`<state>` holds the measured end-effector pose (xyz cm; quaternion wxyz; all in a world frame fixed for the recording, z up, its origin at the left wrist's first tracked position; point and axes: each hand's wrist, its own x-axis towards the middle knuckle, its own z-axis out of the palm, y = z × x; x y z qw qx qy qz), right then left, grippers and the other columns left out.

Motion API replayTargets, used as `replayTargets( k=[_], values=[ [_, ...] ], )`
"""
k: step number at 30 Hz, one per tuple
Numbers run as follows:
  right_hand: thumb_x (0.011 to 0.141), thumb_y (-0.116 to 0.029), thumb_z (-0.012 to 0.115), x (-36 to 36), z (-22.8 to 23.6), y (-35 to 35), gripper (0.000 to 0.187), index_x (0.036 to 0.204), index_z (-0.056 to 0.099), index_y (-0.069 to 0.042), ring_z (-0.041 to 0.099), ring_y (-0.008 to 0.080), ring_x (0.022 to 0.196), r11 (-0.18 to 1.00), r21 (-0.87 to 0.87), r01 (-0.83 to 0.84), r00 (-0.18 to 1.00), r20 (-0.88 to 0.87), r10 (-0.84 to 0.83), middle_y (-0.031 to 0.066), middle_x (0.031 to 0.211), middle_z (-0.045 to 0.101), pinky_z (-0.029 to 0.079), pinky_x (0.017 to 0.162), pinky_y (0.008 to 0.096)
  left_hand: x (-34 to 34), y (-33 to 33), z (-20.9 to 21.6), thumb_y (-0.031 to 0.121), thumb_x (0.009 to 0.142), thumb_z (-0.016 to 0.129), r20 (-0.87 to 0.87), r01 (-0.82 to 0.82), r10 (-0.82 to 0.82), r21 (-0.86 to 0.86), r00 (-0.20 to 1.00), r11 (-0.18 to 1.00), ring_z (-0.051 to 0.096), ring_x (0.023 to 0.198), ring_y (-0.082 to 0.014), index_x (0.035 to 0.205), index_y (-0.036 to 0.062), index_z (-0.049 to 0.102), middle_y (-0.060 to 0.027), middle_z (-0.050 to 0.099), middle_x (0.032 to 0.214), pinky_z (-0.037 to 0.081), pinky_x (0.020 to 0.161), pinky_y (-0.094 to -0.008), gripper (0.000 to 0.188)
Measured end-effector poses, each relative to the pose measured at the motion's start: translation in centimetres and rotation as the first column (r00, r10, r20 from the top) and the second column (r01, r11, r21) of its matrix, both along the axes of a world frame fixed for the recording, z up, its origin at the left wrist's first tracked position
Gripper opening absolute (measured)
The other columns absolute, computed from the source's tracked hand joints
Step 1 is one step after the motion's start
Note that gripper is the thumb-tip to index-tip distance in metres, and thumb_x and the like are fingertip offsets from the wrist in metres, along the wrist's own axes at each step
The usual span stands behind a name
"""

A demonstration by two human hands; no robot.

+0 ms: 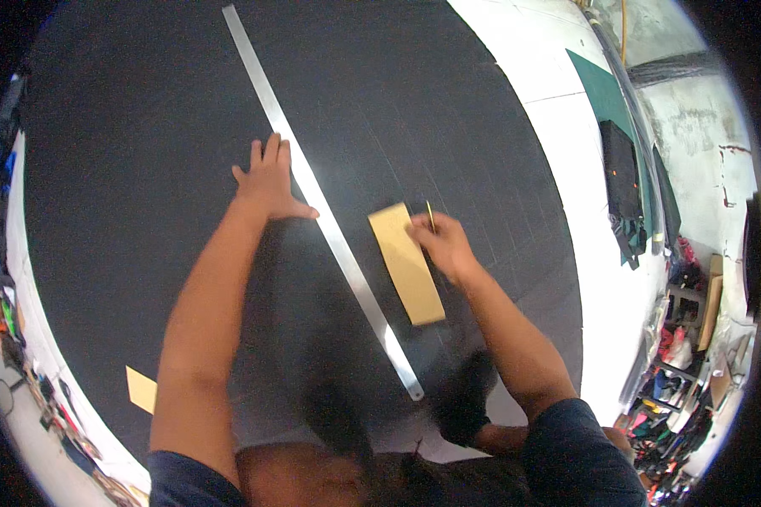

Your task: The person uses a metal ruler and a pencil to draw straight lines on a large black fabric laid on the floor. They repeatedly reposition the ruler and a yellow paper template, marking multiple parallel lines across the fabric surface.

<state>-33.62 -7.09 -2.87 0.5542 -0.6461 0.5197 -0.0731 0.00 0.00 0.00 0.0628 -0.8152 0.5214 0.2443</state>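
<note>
A long silver metal ruler [340, 245] lies slantwise across black sheet material [144, 169]. My left hand [271, 186] rests flat with fingers spread at the ruler's left side, its thumb and fingertips touching the edge. To the right of the ruler, my right hand [445, 243] pinches the upper right edge of a tan rectangular card [406, 270]. A thin yellowish stick, perhaps a pencil [429, 216], stands up out of the same hand. Whether the card lies flat or is slightly lifted, I cannot tell. Faint pale lines mark the black material on the right.
Another tan piece [141, 389] lies near my left forearm. White table surface [558, 110] borders the black material on the right. Beyond it are a dark bag-like item [621, 182] and a green sheet [596, 84]. Mixed clutter [681, 380] stands at the lower right.
</note>
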Motion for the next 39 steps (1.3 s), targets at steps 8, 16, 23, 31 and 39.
replayTargets(
  k=[8,16,23,31,39],
  values=[
    [0.098,-0.021,0.076,-12.9,0.4,13.5,0.022,0.109,0.071,-0.002,0.060,0.0083,0.078,0.991,0.088,0.098,0.966,-0.248,-0.074,-0.0012,0.087,0.067,0.051,0.071,0.0274,0.2,1.2,-1.0,0.061,0.047,0.099,0.045,-0.005,0.007,-0.046,0.999,0.999,0.017,0.159,-0.0431,0.165,0.0087,0.025,-0.0137,0.016,0.174,0.027,0.117,-0.0783,0.149],
    [0.096,-0.017,0.078,-11.8,-0.5,15.7,0.019,0.103,0.072,0.000,0.059,0.0064,0.076,0.997,-0.059,0.055,0.959,-0.276,-0.070,-0.0021,0.084,0.068,0.050,0.070,0.0251,0.2,0.9,-1.4,0.062,0.043,0.099,0.052,-0.008,0.011,-0.056,0.999,0.998,0.016,0.159,-0.0419,0.166,0.0098,0.021,-0.0118,0.015,0.175,0.026,0.117,-0.0783,0.156],
    [0.094,-0.019,0.081,-13.4,-2.9,16.3,0.024,0.105,0.075,0.001,0.060,0.0061,0.076,0.992,-0.092,0.090,0.988,-0.121,-0.100,-0.0007,0.083,0.069,0.051,0.070,0.0257,0.0,0.7,-1.8,0.064,0.041,0.099,0.050,-0.001,0.004,-0.069,0.999,0.998,0.015,0.160,-0.0417,0.166,0.0097,0.022,-0.0119,0.016,0.175,0.026,0.117,-0.0782,0.157],
    [0.093,-0.022,0.081,-12.3,-1.7,16.0,0.025,0.102,0.076,0.001,0.060,0.0072,0.075,0.987,-0.143,0.073,0.987,-0.132,-0.092,0.0011,0.082,0.069,0.052,0.069,0.0267,0.2,0.6,-1.8,0.063,0.041,0.099,0.048,0.001,0.003,-0.098,0.999,0.995,0.016,0.159,-0.0426,0.165,0.0089,0.024,-0.0127,0.016,0.174,0.026,0.117,-0.0788,0.156],
    [0.093,-0.028,0.079,-13.8,-2.5,14.3,0.028,0.106,0.076,-0.003,0.070,0.0220,0.077,0.987,-0.137,0.078,0.984,-0.149,-0.098,0.0113,0.089,0.076,0.057,0.077,0.0355,-0.7,0.2,-0.7,0.065,0.047,0.098,0.069,-0.012,0.011,0.012,0.998,1.000,0.016,0.159,-0.0444,0.166,0.0060,0.019,-0.0141,0.014,0.175,0.023,0.118,-0.0781,0.154]
  ],
)
